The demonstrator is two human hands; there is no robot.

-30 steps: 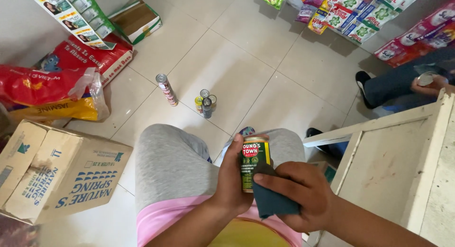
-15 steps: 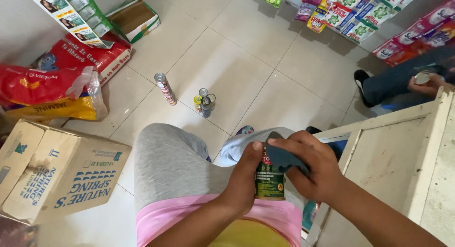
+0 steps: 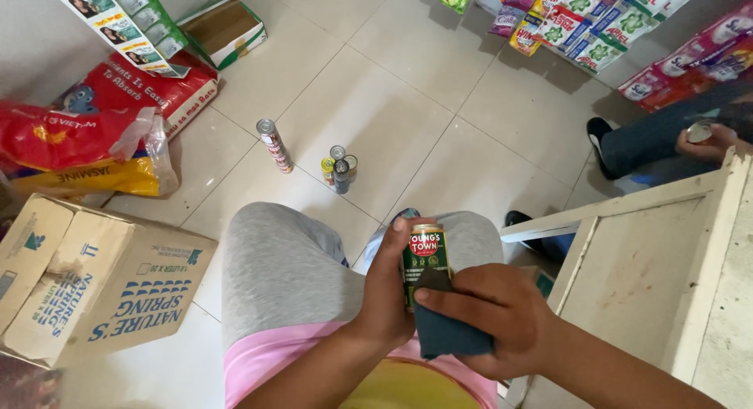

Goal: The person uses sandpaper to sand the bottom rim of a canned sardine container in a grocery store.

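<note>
left hand (image 3: pixel 386 295) closed round upright can (image 3: pixel 424 260) | right hand (image 3: pixel 490 315) clutching dark cloth (image 3: pixel 447 330), pressed against can | over lap

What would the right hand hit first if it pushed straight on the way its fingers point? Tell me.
The right hand, holding a dark cloth, points leftward at the green can. Cloth and fingers already press against it, so the can comes first, then the left hand behind it.
</note>
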